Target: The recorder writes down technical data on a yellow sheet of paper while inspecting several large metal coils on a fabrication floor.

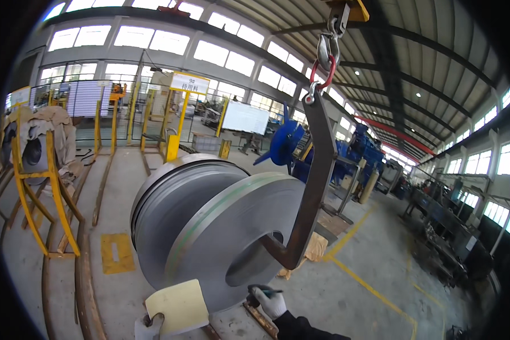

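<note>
My left hand [149,327], in a white glove with dark fingertips, grips a yellow sheet or pad of paper [178,306] at the lower edge. My right hand [271,304], gloved the same way, pinches a dark green pen [273,291] just below the bore of a grey steel coil [209,249]. A green strap [209,218] runs around that coil's rim. Into its bore reaches the lower arm of a dark steel C-hook [317,187], which hangs from a red link [324,71] and a crane hook [326,50]. Whether the C-hook bears the coil's weight I cannot tell.
More steel coils [170,195] stand close behind. To the left are a yellow rack [51,192] and a wrapped coil [35,153] on floor rails. A blue machine [286,141] stands beyond the C-hook. Yellow lines [374,292] mark the floor at right, with dark machinery [442,238] beside them.
</note>
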Demonstrator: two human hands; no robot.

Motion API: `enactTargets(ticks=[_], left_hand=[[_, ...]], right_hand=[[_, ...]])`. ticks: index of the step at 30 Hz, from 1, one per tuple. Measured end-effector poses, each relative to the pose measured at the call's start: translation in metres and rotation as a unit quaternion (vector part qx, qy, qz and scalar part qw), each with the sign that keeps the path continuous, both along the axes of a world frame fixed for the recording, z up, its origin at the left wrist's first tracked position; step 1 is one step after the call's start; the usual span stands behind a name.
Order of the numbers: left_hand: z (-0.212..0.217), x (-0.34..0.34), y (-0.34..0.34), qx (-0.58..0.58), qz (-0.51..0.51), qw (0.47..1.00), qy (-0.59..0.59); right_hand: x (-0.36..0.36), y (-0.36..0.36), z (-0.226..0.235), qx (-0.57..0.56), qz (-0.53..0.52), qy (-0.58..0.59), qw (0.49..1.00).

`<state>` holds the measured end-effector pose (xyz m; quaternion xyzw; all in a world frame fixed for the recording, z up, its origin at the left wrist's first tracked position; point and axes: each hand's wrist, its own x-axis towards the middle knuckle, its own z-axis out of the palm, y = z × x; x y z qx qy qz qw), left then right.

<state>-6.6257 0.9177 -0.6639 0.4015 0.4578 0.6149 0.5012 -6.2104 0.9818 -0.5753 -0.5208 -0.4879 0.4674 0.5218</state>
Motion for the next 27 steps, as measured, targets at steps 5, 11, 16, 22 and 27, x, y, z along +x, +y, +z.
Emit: enactTargets(ticks=[5,11,16,22,27], left_hand=[[0.076,-0.045,0.041,0.005,-0.013,0.998,0.057],[0.098,-0.069,0.112,-0.039,-0.106,0.992,0.063],[0.116,-0.081,0.161,-0.013,-0.158,0.982,0.102],[0.107,-0.073,0.248,-0.009,-0.238,0.969,0.060],[0.121,-0.069,0.313,-0.018,-0.266,0.963,0.046]], right_hand=[[-0.078,0.022,0.035,0.101,-0.048,0.063,0.992],[-0.119,0.037,0.067,0.193,-0.086,0.002,0.977],[-0.144,0.052,0.065,0.209,-0.084,0.051,0.973],[-0.169,0.079,0.062,0.223,-0.149,0.038,0.963],[-0.202,0.131,0.064,0.187,-0.184,0.060,0.963]])
